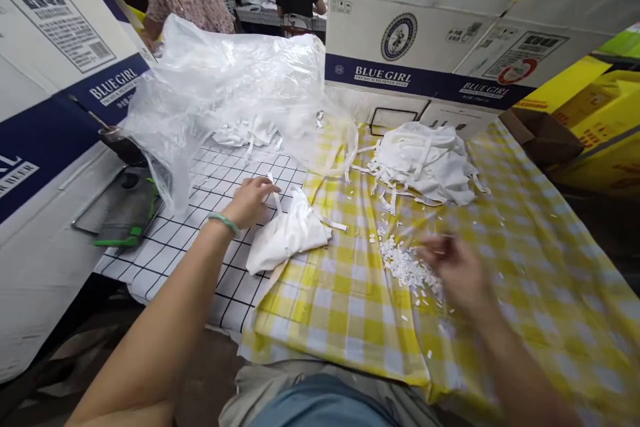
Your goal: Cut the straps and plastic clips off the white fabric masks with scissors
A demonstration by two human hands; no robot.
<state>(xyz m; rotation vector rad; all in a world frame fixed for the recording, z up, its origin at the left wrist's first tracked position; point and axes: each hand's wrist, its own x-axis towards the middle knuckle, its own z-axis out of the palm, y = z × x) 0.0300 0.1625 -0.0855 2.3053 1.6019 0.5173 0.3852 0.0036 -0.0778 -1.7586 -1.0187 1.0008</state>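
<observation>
A small white fabric piece with narrow straps (289, 235) lies where the two tablecloths meet. At its upper left, my left hand (253, 201), with a green bangle on the wrist, pinches one of the straps. Another strap sticks out to the right over the yellow cloth. My right hand (457, 270) hovers by a heap of tiny white clippings (407, 265); its fingers are curled but smeared by motion. Something dark shows at its fingertips, too blurred to name. Beyond it sits a pile of similar white strapped pieces (425, 163).
A clear plastic bag (240, 73) spreads over more white pieces. Large beer cartons (415, 33) stand at the back and on the left (55, 67). A dark bowl (120, 143) and a grey-green tool (127, 207) rest at the left edge. Other people sit beyond.
</observation>
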